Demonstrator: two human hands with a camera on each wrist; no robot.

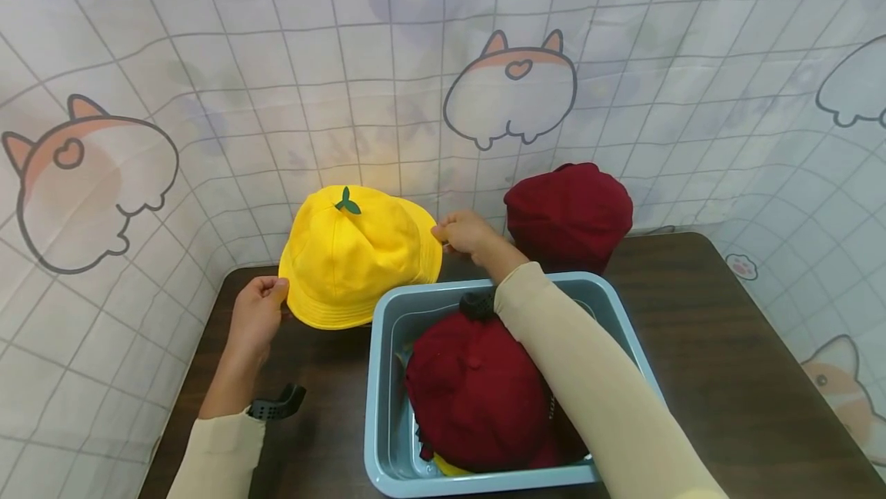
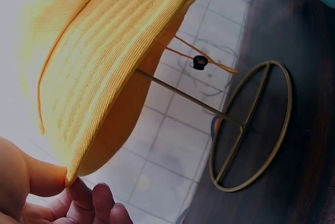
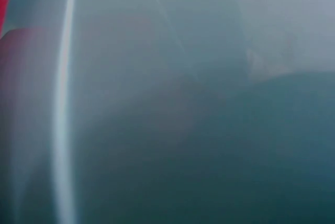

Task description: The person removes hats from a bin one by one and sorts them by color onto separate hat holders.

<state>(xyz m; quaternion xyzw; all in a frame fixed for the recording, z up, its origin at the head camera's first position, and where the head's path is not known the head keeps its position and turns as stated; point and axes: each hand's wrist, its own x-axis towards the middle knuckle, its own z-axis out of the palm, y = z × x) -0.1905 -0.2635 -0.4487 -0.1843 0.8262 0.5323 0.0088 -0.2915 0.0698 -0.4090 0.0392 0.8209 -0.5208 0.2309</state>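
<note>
A yellow brimmed hat (image 1: 353, 253) with a green sprout on its crown sits at the back left of the table. It rests on a thin metal hat stand (image 2: 230, 122) with an oval base, and a cord with a black toggle hangs beneath. My left hand (image 1: 258, 311) pinches the brim's left edge between thumb and fingers; the left wrist view shows this grip closely. On the opposite side, my right hand (image 1: 471, 236) pinches the brim's right edge. The right wrist view holds only the blurred, close wall of the blue bin (image 3: 157, 103).
A light blue bin (image 1: 382, 376) stands in front, holding dark red hats (image 1: 477, 391) with a bit of yellow beneath. My right forearm crosses over it. Another dark red hat (image 1: 571, 211) stands at the back right, near the patterned curtain (image 1: 388, 99) behind the brown table (image 1: 720, 376).
</note>
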